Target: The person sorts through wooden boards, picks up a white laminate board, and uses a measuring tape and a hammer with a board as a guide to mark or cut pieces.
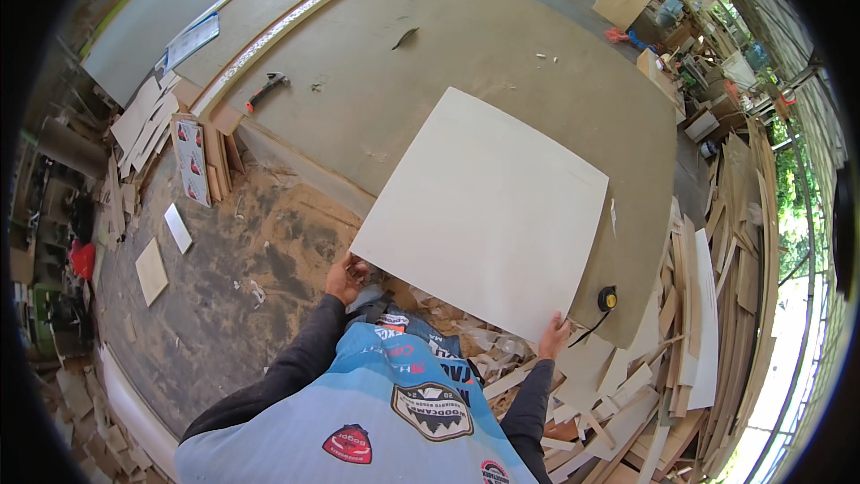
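Observation:
A large white square panel [488, 215] lies over the near part of a brown worktable [358, 63], its near edge toward my body. My left hand [347, 278] grips its near left corner, fingers curled at the edge. At the near right corner my right hand [554, 335] holds the same panel, thumb on top and the other fingers mostly hidden beneath. Just right of the panel, a black and yellow tape measure [607, 298] rests on the tabletop. Whether the panel lies flat or is slightly lifted I cannot tell.
A hammer [267, 91] lies at the table's left edge, beside a long patterned strip [287, 22]. Offcut boards [204, 161] lean at the left. Wood scraps [627, 394] pile up at the right. Sawdust covers the floor [242, 278], where two small panels lie.

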`<state>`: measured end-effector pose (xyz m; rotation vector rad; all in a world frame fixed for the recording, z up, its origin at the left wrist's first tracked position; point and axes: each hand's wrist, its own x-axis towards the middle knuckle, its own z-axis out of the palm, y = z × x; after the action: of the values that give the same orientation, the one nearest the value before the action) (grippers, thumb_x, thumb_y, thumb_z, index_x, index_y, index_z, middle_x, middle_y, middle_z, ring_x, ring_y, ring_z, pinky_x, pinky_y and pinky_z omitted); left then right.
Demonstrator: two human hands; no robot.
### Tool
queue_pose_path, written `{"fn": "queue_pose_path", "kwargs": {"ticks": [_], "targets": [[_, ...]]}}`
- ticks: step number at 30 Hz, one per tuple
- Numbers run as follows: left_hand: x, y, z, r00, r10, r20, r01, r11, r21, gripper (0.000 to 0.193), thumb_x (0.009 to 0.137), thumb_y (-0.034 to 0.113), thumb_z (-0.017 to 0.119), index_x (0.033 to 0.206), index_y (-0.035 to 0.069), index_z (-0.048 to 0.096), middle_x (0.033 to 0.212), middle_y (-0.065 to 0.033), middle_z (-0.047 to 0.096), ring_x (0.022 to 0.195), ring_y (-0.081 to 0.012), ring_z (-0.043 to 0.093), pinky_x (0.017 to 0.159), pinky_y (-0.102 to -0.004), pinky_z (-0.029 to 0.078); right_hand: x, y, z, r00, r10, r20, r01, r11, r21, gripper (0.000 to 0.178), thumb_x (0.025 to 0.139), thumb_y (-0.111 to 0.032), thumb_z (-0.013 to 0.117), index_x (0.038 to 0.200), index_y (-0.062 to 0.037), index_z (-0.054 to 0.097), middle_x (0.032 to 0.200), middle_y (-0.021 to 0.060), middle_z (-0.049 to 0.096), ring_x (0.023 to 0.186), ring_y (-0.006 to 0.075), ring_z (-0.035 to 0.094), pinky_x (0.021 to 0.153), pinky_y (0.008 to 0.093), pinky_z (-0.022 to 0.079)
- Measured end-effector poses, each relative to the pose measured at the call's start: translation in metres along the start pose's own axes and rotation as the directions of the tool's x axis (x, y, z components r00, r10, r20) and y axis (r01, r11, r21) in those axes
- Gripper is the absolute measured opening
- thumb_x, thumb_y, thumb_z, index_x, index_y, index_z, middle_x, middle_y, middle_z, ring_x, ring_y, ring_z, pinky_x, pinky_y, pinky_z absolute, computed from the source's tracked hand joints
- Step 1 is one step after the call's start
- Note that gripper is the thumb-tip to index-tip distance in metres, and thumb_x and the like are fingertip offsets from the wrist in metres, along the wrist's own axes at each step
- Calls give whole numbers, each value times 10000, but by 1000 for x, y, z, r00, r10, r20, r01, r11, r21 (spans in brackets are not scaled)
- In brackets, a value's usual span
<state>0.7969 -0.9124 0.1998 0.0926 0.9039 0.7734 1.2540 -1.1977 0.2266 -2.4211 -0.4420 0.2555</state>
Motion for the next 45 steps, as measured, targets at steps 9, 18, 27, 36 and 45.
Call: {"fn": "queue_pose_path", "kwargs": {"ticks": [9, 18, 27, 36, 45], "targets": [[-14, -8, 28, 987, 158, -3, -157, 982, 106, 498, 1026, 525, 439, 1214, 78, 555, 1069, -74, 586, 1024, -249, 575, 948, -453, 455, -44, 11, 1, 995, 99, 28, -101, 992, 77, 601, 1009, -488, 463, 1141, 90, 562, 1100, 293, 640, 1008, 446, 613, 888, 484, 460], [25, 33, 68, 999, 33, -31, -24, 966, 257, 675, 1001, 636, 340, 1151, 28, 594, 993, -100, 617, 929, -263, 586, 909, -453, 492, -114, -39, 56, 975, 217, -38, -203, 953, 223, 608, 1020, -474, 456, 1090, 123, 548, 1042, 294, 633, 955, 426, 613, 864, 474, 461], [-1, 2, 76, 981, -187, 44, 170, 952, 255, 647, 1038, 576, 290, 1272, 41, 567, 1227, -132, 637, 1119, -296, 616, 965, -450, 516, -206, -159, 102, 862, 468, 196, -453, 533, 715, 576, 1051, -409, 424, 1321, 95, 492, 1263, 176, 608, 1104, 275, 612, 957, 369, 489], [-22, 117, 0, 812, -562, 157, 325, 659, 679, 661, 1035, 546, 360, 1266, -30, 586, 1147, -169, 693, 1036, -295, 688, 897, -424, 536, -287, -212, 191, 848, 503, 168, -421, 447, 789, 586, 1018, -414, 489, 1313, 92, 492, 1274, 206, 593, 1111, 344, 609, 966, 438, 483], [-29, 313, -97, 993, -121, -6, 109, 877, 468, 479, 1031, 403, 449, 1237, -9, 579, 1077, -124, 700, 1005, -270, 686, 896, -397, 516, -310, -347, 209, 855, -82, -513, 74, 997, -36, 390, 865, -112, 589, 1225, 8, 501, 1228, 200, 495, 1111, 321, 509, 932, 426, 428]]}}
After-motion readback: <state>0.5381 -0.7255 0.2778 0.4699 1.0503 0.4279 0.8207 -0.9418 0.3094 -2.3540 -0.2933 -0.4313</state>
